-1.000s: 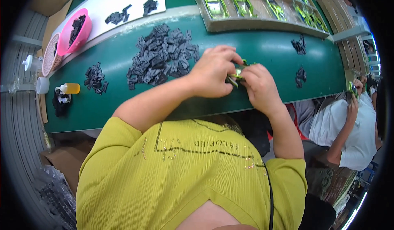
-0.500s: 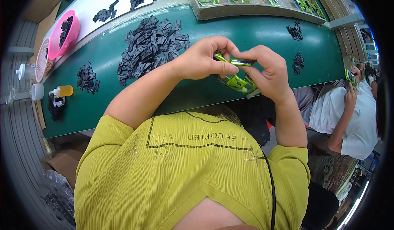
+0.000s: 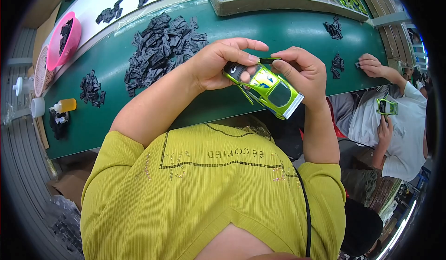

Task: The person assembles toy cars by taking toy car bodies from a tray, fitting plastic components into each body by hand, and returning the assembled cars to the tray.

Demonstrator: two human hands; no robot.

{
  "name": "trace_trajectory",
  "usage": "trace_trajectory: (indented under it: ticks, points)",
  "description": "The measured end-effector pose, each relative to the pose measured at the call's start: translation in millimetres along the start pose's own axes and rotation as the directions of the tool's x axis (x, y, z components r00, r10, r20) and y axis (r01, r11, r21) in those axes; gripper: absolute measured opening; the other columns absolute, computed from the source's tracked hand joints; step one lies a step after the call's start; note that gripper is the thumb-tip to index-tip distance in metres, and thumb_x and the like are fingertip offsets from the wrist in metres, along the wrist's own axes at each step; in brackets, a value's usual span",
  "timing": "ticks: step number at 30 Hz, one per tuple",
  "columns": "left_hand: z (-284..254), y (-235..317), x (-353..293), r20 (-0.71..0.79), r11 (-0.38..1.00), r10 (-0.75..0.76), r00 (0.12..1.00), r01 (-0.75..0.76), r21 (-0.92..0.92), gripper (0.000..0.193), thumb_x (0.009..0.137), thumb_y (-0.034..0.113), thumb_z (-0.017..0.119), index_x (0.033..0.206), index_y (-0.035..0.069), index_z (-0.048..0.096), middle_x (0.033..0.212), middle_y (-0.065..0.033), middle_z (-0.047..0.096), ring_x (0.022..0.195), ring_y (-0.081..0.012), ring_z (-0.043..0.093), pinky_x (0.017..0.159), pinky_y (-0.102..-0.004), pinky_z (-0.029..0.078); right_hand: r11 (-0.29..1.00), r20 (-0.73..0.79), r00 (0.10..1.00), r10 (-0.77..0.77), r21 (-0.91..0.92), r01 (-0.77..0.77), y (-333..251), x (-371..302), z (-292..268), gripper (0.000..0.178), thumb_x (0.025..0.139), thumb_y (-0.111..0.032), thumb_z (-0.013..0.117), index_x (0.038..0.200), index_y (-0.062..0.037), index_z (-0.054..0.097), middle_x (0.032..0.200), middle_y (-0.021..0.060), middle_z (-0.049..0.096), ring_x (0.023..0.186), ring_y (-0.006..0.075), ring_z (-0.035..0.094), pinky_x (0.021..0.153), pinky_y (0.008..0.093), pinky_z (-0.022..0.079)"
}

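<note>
A lime-green toy car shell (image 3: pixel 278 92) with a black front panel and a decorated middle hangs over the table's near edge. My left hand (image 3: pixel 222 61) is closed on its black end, thumb on the shell and forefinger stretched out past it. The thumb and fingers of my right hand (image 3: pixel 304 72) pinch a thin dark strip with a green edge (image 3: pixel 268 61) at the car's far side. Whether this strip is a loose part or a hinged door of the shell, I cannot tell. The big heap of black plastic parts (image 3: pixel 158 51) lies left of my hands.
Smaller clusters of black parts (image 3: pixel 92 89) lie around the green table (image 3: pixel 144 120). A pink bowl (image 3: pixel 72 28), an orange-yellow bottle (image 3: pixel 66 105) and a white board (image 3: pixel 93 4) are at left. A box of car shells (image 3: pixel 278 5) stands behind. A co-worker's hand (image 3: pixel 370 66) reaches in at right.
The car shell has turned so its top faces up, and my right hand now pinches the strip at its far side. At right, the co-worker's one hand has reached onto the table.
</note>
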State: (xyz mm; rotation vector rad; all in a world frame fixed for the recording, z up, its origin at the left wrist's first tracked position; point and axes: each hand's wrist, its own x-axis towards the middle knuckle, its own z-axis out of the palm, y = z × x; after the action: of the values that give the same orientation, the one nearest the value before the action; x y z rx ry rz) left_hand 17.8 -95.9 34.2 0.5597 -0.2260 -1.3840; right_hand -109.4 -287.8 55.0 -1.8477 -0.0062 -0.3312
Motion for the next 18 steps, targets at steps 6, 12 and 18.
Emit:
trace_trajectory:
  ticks: [6,12,18]
  points:
    - [2.0,-3.8,-0.1,-0.006,0.999,-0.003,1.000,0.003,0.033,0.043,0.089,-0.001,0.059,0.129,-0.007,0.045,0.078,-0.0138,0.061,0.066,-0.0189,0.064,0.067,-0.0303,0.053,0.969,0.077,0.982,-0.173,-0.167,0.184,-1.2,0.6,-6.2,0.009,0.083,-0.001,0.072,0.092,0.0012,0.071,0.082,0.0070,0.068,0.074,0.0127,0.065,0.068,0.0249,0.051]
    - [6.2,-7.1,2.7,-0.126,0.985,0.041,0.991,-0.020,0.169,0.046,0.089,0.004,0.057,0.132,-0.007,0.046,0.077,-0.0110,0.062,0.067,-0.0158,0.062,0.068,-0.0279,0.050,0.983,0.091,0.996,-0.020,-0.182,0.037,-0.7,4.2,-7.9,0.008,0.082,-0.003,0.072,0.090,-0.0004,0.071,0.081,0.0078,0.068,0.072,0.0153,0.066,0.066,0.0263,0.051]
    - [4.0,-9.8,3.0,-0.167,0.978,0.039,0.985,-0.003,0.207,0.042,0.089,0.004,0.060,0.130,-0.004,0.050,0.088,-0.0092,0.065,0.069,-0.0134,0.062,0.069,-0.0269,0.053,0.940,0.247,0.964,-0.096,-0.295,0.169,-3.2,16.9,-5.8,0.011,0.083,-0.006,0.072,0.093,-0.0021,0.072,0.081,0.0082,0.069,0.073,0.0156,0.066,0.067,0.0265,0.051]
